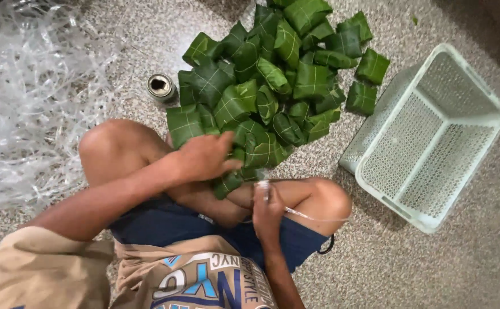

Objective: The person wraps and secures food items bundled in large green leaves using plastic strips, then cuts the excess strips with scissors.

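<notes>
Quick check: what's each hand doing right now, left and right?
Left hand: closed on a leaf-wrapped parcel at the pile's edge.
Right hand: closed, pinching a clear plastic strip.

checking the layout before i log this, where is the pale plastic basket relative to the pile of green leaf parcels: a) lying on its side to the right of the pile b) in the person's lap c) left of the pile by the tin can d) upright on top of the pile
a: the pale plastic basket lies tipped on its side on the floor, right of the pile of green leaf parcels, its open mouth showing and nothing visible inside.
</notes>
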